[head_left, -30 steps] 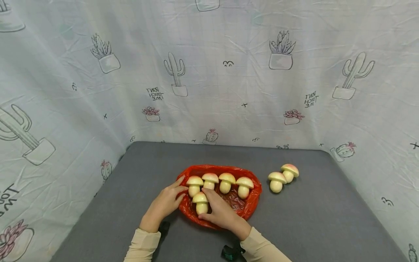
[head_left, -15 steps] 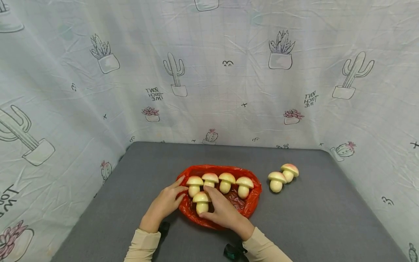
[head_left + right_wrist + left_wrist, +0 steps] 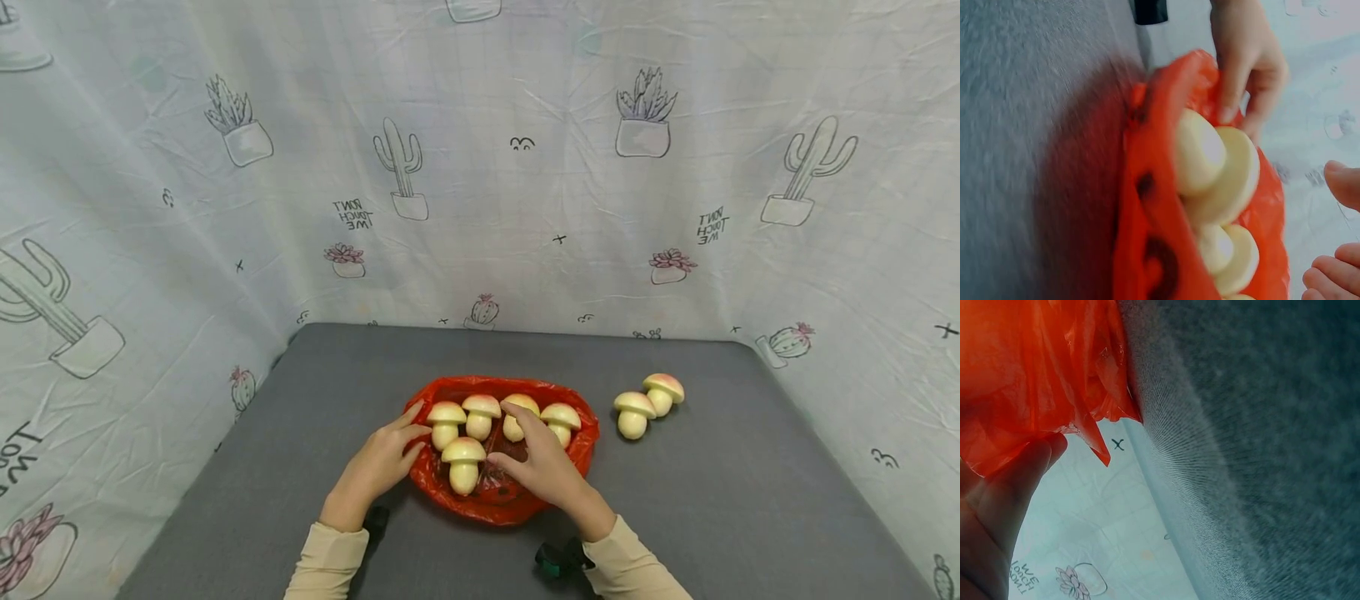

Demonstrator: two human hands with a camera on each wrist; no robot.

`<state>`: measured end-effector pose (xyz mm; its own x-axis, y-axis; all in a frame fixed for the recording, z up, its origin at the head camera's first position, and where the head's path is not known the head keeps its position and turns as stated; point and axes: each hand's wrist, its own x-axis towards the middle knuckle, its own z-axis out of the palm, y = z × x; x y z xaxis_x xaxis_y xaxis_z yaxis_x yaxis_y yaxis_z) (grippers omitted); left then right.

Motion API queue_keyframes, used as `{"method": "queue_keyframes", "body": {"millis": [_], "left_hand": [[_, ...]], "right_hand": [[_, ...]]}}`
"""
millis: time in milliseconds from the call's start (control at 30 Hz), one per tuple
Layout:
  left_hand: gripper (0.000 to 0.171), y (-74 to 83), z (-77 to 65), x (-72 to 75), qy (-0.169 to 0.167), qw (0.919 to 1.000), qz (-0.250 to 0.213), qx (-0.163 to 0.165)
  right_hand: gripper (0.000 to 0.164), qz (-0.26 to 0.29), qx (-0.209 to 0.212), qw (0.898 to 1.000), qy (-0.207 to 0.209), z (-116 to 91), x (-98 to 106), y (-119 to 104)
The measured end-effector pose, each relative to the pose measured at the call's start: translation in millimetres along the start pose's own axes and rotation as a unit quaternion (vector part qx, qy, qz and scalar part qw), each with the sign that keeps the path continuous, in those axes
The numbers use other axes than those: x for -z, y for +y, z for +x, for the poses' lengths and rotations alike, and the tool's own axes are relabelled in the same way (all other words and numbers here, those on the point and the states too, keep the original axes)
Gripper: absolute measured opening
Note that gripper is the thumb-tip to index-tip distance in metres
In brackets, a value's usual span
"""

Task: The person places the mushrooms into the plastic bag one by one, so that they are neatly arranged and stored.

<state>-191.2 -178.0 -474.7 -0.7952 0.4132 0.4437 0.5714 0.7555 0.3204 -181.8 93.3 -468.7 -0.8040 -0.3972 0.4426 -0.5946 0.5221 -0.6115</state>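
A red plastic bag lies with its mouth spread wide on the grey table. At its left side my left hand grips the rim; the left wrist view shows fingers against the red plastic. Inside, a toy mushroom with a pale yellow cap stands at the front left. Behind it is a row of several similar mushrooms. My right hand hovers over the bag's right part, thumb and fingers spread with nothing between them. It partly covers the two right-hand mushrooms of the row.
Two more mushrooms sit together on the grey table, right of the bag. A pale cloth printed with cacti hangs around the back and sides. Black wrist gear shows below my right sleeve.
My right hand has let go of the front mushroom and moved to the right, its fingers apart. The mushroom stays in the bag. My left hand has not moved.
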Motion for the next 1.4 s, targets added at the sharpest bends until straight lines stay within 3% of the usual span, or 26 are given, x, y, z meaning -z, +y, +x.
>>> {"method": "queue_keyframes", "body": {"millis": [367,700,900,1067,1400], "left_hand": [[0.024,-1.5,2.8,1.7,0.002,1.0000,0.005,-0.007],[0.024,-0.7,3.4,3.3,-0.007,1.0000,0.006,0.003],[0.024,-0.6,2.9,2.8,-0.005,1.0000,0.005,-0.001],[0.024,-1.1,1.4,0.9,-0.008,0.9999,0.007,0.000],[0.024,-0.7,0.0,0.3,-0.003,1.0000,0.004,0.000]], "right_hand": [[0.066,0.005,-0.018,0.995,0.093,-11.6,38.6,20.8],[0.070,-0.046,-0.035,0.983,0.174,-26.0,78.1,62.2],[0.070,-0.016,-0.090,0.980,0.178,-37.3,95.5,89.8],[0.073,-0.041,-0.131,0.976,0.168,-48.8,102.5,109.2],[0.083,-0.088,-0.120,0.979,0.138,-55.2,104.1,128.2]]}}
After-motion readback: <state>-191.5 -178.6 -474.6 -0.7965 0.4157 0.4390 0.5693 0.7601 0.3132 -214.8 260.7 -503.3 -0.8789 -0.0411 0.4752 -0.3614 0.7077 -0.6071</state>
